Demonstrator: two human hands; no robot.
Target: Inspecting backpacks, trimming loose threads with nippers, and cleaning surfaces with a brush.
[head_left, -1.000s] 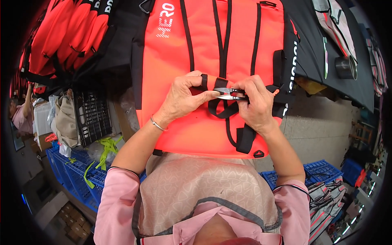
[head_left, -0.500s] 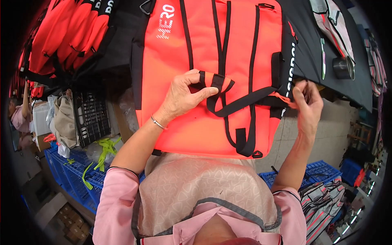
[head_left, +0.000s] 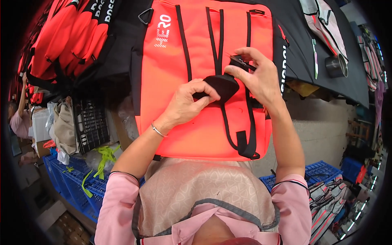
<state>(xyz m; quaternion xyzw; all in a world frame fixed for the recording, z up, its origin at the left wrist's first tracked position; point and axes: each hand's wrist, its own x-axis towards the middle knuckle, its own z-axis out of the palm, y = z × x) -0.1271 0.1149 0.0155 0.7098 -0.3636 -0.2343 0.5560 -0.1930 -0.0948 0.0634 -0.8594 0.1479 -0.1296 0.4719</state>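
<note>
A bright orange-red backpack point(head_left: 163, 77) with black straps lies flat on the black-covered table in front of me. Above its middle, a black shoulder-strap pad point(head_left: 223, 86) is bent between my hands, its dark side up. My left hand point(head_left: 185, 100) pinches the pad's near left edge between thumb and fingers. To the right, my right hand point(head_left: 261, 77) is closed on the strap's black webbing point(head_left: 241, 63), which is folded by the pad's far end. Part of what it grips is hidden behind the fingers. A loose black strap point(head_left: 251, 134) runs down the bag's lower right.
Similar red bags point(head_left: 65, 41) are piled at upper left. A toothbrush point(head_left: 315, 61), a metal cup point(head_left: 337, 65) and a grey fabric piece point(head_left: 320, 20) lie at right. Blue crates point(head_left: 77, 183) stand below left, with neon green strips point(head_left: 107, 157). Another person's arm point(head_left: 22, 98) shows far left.
My right hand has moved left and up from the bag's right side, onto the strap near my left hand. The strap pad has turned from orange to black. The bag sits slightly lower and farther left.
</note>
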